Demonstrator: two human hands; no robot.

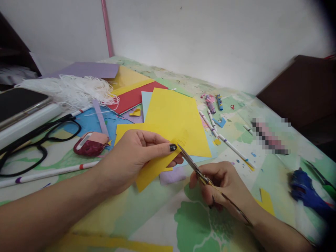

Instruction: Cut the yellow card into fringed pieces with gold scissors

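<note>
My left hand (141, 150) pinches a piece of yellow paper (151, 178) between the thumb, with its dark nail, and the fingers. In my right hand (223, 182) is a pair of scissors (193, 164), whose tips touch or nearly touch the paper edge just beside my left thumb. The blades look close together. Behind both hands lies a larger yellow sheet (173, 112) on top of light blue paper (147, 98). A scrap of light purple paper (172, 176) rests on the table below the left fingers.
To the left are black glasses (65, 129), a dark red and pink case (91, 143), white string (70, 91) and a phone (23, 105). Several striped white sticks (235, 150) lie right of centre. A blue glue gun (307, 192) sits at the right edge.
</note>
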